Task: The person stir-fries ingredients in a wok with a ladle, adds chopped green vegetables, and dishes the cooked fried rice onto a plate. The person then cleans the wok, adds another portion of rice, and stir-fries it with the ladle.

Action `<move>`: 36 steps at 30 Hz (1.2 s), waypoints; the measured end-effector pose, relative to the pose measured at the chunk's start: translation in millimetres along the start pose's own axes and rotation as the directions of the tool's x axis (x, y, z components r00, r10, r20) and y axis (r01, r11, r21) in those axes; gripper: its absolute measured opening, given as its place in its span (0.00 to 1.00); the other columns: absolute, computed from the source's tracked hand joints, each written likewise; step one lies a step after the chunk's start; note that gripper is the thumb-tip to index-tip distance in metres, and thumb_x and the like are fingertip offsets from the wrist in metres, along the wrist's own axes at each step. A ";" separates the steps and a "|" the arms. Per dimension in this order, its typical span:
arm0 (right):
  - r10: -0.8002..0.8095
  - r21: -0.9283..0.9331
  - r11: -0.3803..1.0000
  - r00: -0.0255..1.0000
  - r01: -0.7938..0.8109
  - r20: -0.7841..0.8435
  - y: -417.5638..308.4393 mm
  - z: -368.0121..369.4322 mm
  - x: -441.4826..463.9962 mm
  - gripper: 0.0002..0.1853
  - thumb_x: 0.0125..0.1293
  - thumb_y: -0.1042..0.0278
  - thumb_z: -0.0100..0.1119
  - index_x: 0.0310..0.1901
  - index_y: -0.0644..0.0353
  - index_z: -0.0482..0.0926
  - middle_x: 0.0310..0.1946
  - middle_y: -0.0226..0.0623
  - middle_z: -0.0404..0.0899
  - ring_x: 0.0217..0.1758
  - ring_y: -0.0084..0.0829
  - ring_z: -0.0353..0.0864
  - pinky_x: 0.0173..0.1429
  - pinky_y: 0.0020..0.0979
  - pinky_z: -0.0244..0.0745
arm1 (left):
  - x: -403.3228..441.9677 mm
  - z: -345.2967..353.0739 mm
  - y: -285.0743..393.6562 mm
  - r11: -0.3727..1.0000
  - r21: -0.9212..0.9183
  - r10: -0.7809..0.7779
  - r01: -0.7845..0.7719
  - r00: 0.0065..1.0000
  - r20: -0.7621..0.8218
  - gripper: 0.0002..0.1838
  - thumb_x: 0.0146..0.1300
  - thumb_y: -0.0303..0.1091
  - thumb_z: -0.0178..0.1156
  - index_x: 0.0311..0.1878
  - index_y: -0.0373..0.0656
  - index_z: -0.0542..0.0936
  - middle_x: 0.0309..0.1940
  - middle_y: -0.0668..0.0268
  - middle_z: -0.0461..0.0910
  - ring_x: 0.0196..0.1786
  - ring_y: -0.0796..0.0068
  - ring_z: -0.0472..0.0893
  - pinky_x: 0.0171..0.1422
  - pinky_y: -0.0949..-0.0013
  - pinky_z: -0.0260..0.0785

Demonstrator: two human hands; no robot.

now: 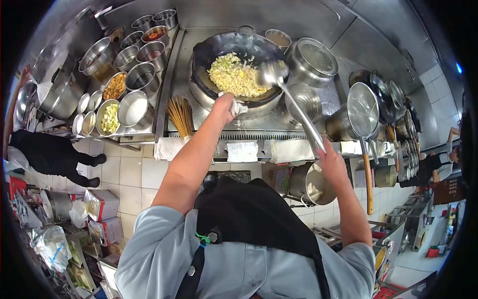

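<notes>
Both hands are being held closed, the left hand (227, 107) low at the near rim of the wok (203, 57) and the right hand (331, 162) farther back to the right. A folded white cloth (240, 107) is being pinched against the rim by the left hand, its fingers bent and partly hidden. The end of the ladle's long handle is being gripped by the curled right hand, while the bowl of the ladle (273, 74), blurred, is being held over the wok's right side. Rice (234, 77) with yellow and green bits is being held in the wok, heaped at the centre and toward the near side. Part of a skimmer (301, 103) is being crossed by the ladle's handle, and the space beyond it is being taken up by a lidded pot (316, 57). To the left, a bamboo brush (180, 115) is being passed closely by the left forearm, and a side counter is being filled by metal containers (134, 109), some with chopped food. To the right, a tall pot (339, 124) is being partly covered by a sieve (363, 109) with a wooden handle. White towels (242, 151) are being hung along the stove's front edge. Red-and-white boxes (102, 203) are being shown at lower left, their print too small to be read. Floor space is being occupied by a dark-clothed person (50, 154) at far left.
</notes>
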State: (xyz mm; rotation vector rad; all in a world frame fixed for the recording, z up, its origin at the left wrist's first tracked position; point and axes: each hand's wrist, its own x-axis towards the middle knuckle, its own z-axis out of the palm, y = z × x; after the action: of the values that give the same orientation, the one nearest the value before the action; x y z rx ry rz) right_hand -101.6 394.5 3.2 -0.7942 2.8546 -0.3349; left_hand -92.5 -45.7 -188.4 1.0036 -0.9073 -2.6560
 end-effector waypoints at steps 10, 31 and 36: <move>-0.048 0.291 0.953 0.911 -0.081 0.410 -33.0 -96.4 -10.9 0.18 0.80 0.55 0.52 0.57 0.62 0.77 0.27 0.45 0.80 0.25 0.42 0.81 0.30 0.42 0.75 | -143.9 56.1 10.5 0.993 -0.081 -0.087 0.087 0.996 0.005 0.08 0.72 0.30 0.49 0.50 0.40 0.73 0.37 0.57 0.82 0.30 0.57 0.85 0.24 0.56 0.82; -0.087 0.762 0.627 0.957 -0.162 0.276 -63.1 43.2 51.9 0.18 0.75 0.66 0.59 0.62 0.62 0.76 0.24 0.25 0.70 0.18 0.18 0.68 0.19 0.26 0.66 | -124.6 -2.5 -53.1 0.979 -0.091 0.179 -0.181 0.983 -0.033 0.11 0.73 0.34 0.47 0.48 0.43 0.77 0.45 0.56 0.87 0.34 0.62 0.88 0.26 0.57 0.77; -0.288 0.836 -0.126 0.826 -0.534 0.485 -81.8 46.9 31.0 0.26 0.83 0.48 0.48 0.70 0.60 0.72 0.37 0.33 0.78 0.33 0.24 0.79 0.28 0.31 0.81 | -98.0 29.0 9.9 0.996 0.049 0.075 -0.070 0.989 -0.128 0.06 0.69 0.34 0.53 0.40 0.42 0.72 0.36 0.56 0.84 0.26 0.66 0.79 0.22 0.65 0.74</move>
State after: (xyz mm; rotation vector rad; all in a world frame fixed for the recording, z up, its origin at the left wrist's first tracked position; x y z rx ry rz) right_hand -77.8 302.0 -23.9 -0.0797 1.1864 -1.6652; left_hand -37.2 -5.6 -111.7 1.1166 -0.9598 -2.4887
